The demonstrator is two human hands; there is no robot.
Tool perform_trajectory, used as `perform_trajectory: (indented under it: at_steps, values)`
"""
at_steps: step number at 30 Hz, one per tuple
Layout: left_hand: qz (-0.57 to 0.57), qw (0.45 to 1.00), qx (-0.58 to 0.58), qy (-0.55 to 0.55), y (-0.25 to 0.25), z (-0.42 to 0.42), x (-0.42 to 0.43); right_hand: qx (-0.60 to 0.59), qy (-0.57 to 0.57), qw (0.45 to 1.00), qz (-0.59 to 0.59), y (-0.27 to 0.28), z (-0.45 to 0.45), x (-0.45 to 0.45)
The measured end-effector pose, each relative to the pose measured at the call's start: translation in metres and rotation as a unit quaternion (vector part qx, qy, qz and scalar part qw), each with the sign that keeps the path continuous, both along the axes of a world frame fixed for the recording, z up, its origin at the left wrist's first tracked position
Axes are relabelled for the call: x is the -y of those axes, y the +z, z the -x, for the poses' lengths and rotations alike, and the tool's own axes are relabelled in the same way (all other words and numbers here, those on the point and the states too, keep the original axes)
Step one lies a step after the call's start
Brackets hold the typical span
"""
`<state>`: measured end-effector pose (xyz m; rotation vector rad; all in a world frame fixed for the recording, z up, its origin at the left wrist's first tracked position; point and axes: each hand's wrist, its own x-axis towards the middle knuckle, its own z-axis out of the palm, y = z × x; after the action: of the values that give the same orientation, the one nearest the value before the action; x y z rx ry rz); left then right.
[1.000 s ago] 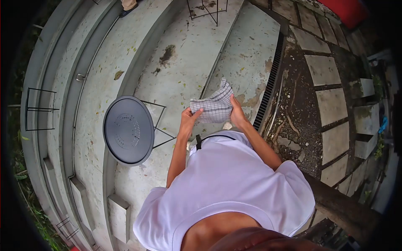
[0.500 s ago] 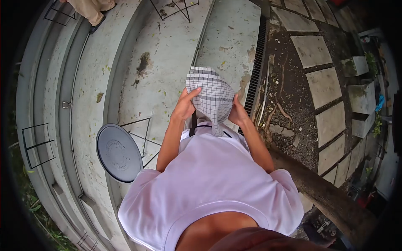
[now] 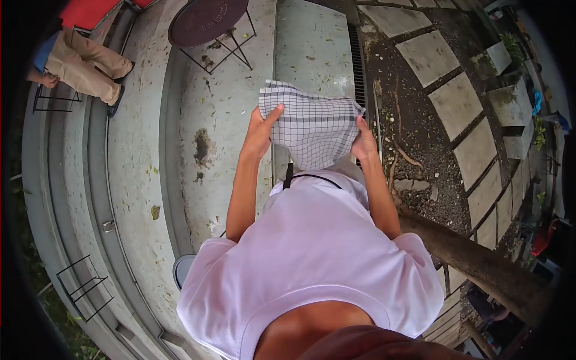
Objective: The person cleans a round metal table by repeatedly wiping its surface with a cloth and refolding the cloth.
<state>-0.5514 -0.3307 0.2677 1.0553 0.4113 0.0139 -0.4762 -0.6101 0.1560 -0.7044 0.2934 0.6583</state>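
Note:
A white and grey checked cloth (image 3: 315, 126) is stretched between my two hands in front of my waist. My left hand (image 3: 261, 132) pinches its left edge, thumb lying on top of the fabric. At the opposite side, my right hand (image 3: 363, 141) grips the cloth's right corner, the thumb pointing up along the edge. Between the hands the cloth sags a little, its lower edge hanging in a curve near my belt. Some of the fingers are hidden behind the fabric.
A round dark table (image 3: 210, 21) on thin metal legs stands ahead to the left. Another round grey top (image 3: 183, 270) shows beside my left shoulder. Concrete steps (image 3: 129, 162) rise on the left, where a person (image 3: 90, 63) sits. A tree trunk (image 3: 468, 252) lies to my right.
My hands have moved apart and the bunched cloth has spread wider. The view has shifted forward: the dark table and more of the seated person now show, and the grey top has slid back.

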Motion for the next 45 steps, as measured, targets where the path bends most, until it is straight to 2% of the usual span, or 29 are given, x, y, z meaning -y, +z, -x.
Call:
perform_trajectory:
  at_steps: [1, 2, 4, 5, 7, 8, 9, 11, 12, 14, 16, 21, 25, 27, 29, 31, 33, 35, 37, 39, 41, 43, 45]
  values:
    - [-0.078, 0.997, -0.008, -0.001, 0.001, -0.013, -0.011, 0.042, -0.044, 0.997, 0.039, 0.01, -0.017, -0.004]
    - [-0.09, 0.996, -0.009, 0.013, -0.006, -0.024, -0.021, 0.043, -0.043, 0.997, 0.04, 0.018, -0.034, -0.007]
    - [-0.099, 0.995, -0.004, 0.026, -0.01, -0.042, -0.036, 0.181, -0.017, 0.981, 0.06, 0.035, -0.063, -0.014]
    - [-0.11, 0.993, 0.0, 0.039, -0.012, -0.05, -0.042, 0.178, -0.011, 0.982, 0.061, 0.041, -0.075, -0.018]
    - [-0.112, 0.991, -0.005, 0.067, -0.017, -0.068, -0.051, 0.279, 0.019, 0.935, 0.217, 0.05, -0.107, -0.028]
    - [-0.117, 0.989, -0.005, 0.091, -0.019, -0.078, -0.054, 0.291, 0.034, 0.903, 0.315, 0.053, -0.126, -0.033]
    - [-0.118, 0.987, -0.005, 0.107, -0.02, -0.087, -0.059, 0.298, 0.048, 0.902, 0.31, 0.058, -0.144, -0.038]
    - [-0.123, 0.987, -0.025, 0.104, -0.024, -0.105, -0.066, 0.332, 0.085, 0.844, 0.413, 0.072, -0.18, -0.046]
    - [-0.124, 0.984, -0.025, 0.129, -0.028, -0.117, -0.069, 0.348, 0.055, 0.858, 0.372, 0.081, -0.195, -0.057]
    - [-0.14, 0.984, -0.009, 0.109, -0.031, -0.135, -0.075, 0.364, 0.095, 0.857, 0.351, 0.075, -0.235, -0.063]
    - [-0.157, 0.977, -0.013, 0.142, -0.02, -0.153, -0.078, 0.365, 0.134, 0.865, 0.319, 0.079, -0.277, -0.083]
    - [-0.143, 0.967, -0.042, 0.207, -0.007, -0.195, -0.082, 0.407, 0.276, 0.834, 0.252, 0.091, -0.381, -0.129]
    - [-0.173, 0.937, -0.066, 0.295, -0.007, -0.222, -0.092, 0.453, 0.388, 0.773, 0.216, 0.118, -0.443, -0.167]
    - [-0.139, 0.938, -0.053, 0.313, -0.006, -0.238, -0.099, 0.458, 0.452, 0.739, 0.2, 0.126, -0.471, -0.192]
    - [-0.174, 0.936, -0.073, 0.297, -0.015, -0.251, -0.117, 0.453, 0.486, 0.722, 0.191, 0.112, -0.499, -0.219]
    - [-0.189, 0.93, -0.069, 0.307, -0.023, -0.274, -0.138, 0.522, 0.506, 0.652, 0.216, 0.102, -0.524, -0.252]
    - [-0.204, 0.926, -0.065, 0.311, -0.036, -0.296, -0.17, 0.524, 0.5, 0.648, 0.236, 0.092, -0.546, -0.293]
    - [-0.29, 0.909, -0.08, 0.287, -0.052, -0.318, -0.214, 0.616, 0.437, 0.591, 0.283, 0.095, -0.566, -0.339]
    - [-0.301, 0.904, -0.066, 0.295, -0.057, -0.343, -0.261, 0.644, 0.395, 0.594, 0.277, 0.107, -0.584, -0.384]
    - [-0.396, 0.849, -0.105, 0.335, -0.057, -0.362, -0.309, 0.669, 0.356, 0.595, 0.267, 0.127, -0.6, -0.43]
    - [-0.429, 0.828, -0.145, 0.329, -0.021, -0.38, -0.336, 0.752, 0.217, 0.573, 0.243, 0.143, -0.615, -0.47]
    - [-0.5, 0.775, -0.072, 0.38, -0.01, -0.395, -0.359, 0.761, 0.205, 0.565, 0.243, 0.149, -0.627, -0.502]
    - [-0.517, 0.758, -0.085, 0.388, -0.011, -0.41, -0.373, 0.768, 0.2, 0.559, 0.242, 0.143, -0.637, -0.529]
